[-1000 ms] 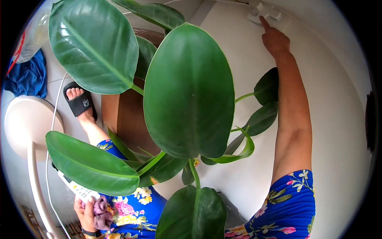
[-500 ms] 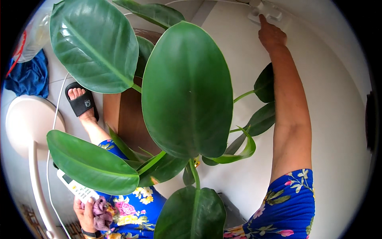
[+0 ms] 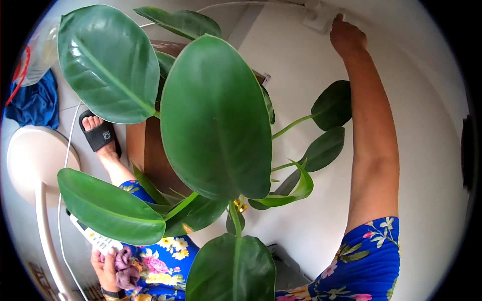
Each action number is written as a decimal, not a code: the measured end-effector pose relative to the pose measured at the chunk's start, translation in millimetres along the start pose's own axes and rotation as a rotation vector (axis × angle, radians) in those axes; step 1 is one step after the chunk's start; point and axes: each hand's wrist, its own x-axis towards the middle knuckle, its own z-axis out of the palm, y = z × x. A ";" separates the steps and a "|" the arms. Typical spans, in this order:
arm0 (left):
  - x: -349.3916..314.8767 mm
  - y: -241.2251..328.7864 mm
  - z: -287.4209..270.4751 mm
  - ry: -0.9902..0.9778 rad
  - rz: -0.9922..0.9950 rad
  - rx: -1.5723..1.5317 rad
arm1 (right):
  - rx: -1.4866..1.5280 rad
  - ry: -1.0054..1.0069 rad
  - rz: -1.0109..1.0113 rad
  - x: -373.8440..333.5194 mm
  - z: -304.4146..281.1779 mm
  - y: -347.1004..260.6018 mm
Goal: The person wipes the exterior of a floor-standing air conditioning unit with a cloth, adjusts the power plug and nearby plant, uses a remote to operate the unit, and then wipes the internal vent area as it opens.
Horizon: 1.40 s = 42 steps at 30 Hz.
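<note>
My left hand (image 3: 104, 268) is closed round a white remote control (image 3: 104, 241) with rows of buttons; a leaf covers part of its upper end. Against that hand lies a bunched purple cloth (image 3: 127, 271), over my blue floral clothing. My right arm stretches far up along the pale wall, and my right hand (image 3: 348, 37) has its index finger extended to a white socket or switch plate (image 3: 317, 21) there. The other fingers look folded, and nothing shows in them. A white plug and cord sit beside the finger.
Large green plant leaves (image 3: 216, 120) fill the middle, between my arms. Behind them stands a brown box-like piece (image 3: 142, 145). To the left are a white round-based stand (image 3: 37, 155), a white cable (image 3: 61, 226), a blue cloth (image 3: 37, 103) and my foot in a black slide (image 3: 98, 131).
My right index finger has shifted along the wall plate, toward its right side. The leaves sit a little further left in view. My left hand still holds the remote control.
</note>
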 end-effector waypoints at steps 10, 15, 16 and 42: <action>4.3 -3.3 -13.3 0.014 -0.030 -0.072 | 0.024 -0.142 -0.037 4.0 -36.2 -0.5; 0.6 -11.5 -9.4 0.029 -0.016 -0.087 | 0.063 -0.142 0.002 -19.7 -19.5 -0.6; -0.3 -12.2 -9.1 0.037 -0.045 -0.105 | 0.070 -0.136 0.003 -17.8 -19.0 -0.4; -1.8 -8.9 -1.5 0.008 -0.007 -0.107 | -0.150 0.077 -0.101 -35.3 -8.6 -11.7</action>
